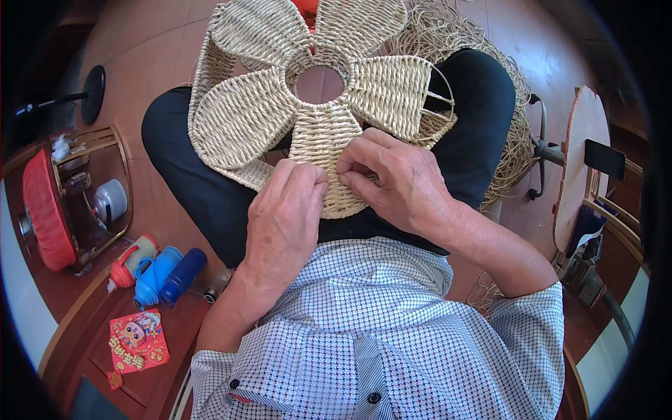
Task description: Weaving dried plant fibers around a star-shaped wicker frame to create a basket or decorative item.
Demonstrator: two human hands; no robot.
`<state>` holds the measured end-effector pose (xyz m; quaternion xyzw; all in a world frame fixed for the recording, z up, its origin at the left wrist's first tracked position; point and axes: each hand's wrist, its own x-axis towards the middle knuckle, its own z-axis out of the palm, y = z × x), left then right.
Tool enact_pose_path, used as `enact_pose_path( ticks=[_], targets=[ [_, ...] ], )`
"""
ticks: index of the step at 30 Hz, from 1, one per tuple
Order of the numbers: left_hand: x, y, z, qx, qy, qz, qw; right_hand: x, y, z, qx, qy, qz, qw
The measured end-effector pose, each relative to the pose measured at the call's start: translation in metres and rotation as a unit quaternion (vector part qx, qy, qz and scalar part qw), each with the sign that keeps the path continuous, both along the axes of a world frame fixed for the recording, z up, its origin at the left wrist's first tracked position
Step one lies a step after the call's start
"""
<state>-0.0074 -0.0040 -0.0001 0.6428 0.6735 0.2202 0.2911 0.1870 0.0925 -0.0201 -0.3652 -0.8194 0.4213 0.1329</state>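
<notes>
A flower-shaped piece woven from pale straw cord rests on my lap, with broad petals around a round central hole. My left hand is closed at the left edge of the petal nearest me, its fingertips curled against the weave. From the other side, my right hand pinches at the same petal's right edge, thumb and fingers together. Any loose strand between the fingertips is hidden. The right petal ends in bare frame, where a thin hoop and short rods show. A woven band runs beneath the petals on the left.
A heap of loose straw cord lies beyond my right knee. To the left are a blue bottle, a light-blue flask, a red card and a red-covered round stool. At right stands a chair with a dark phone.
</notes>
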Motion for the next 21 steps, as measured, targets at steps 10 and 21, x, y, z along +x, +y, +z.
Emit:
enact_pose_path(
  ticks=[10, 21],
  targets=[
    [0.010, -0.034, -0.014, 0.169, 0.063, 0.026, 0.983, 0.000, 0.006, 0.002, -0.053, 0.008, -0.010, 0.999],
    [0.018, -0.048, -0.017, 0.134, 0.186, -0.075, 0.970, 0.000, 0.006, 0.004, -0.063, -0.004, -0.011, 0.998]
  ],
)
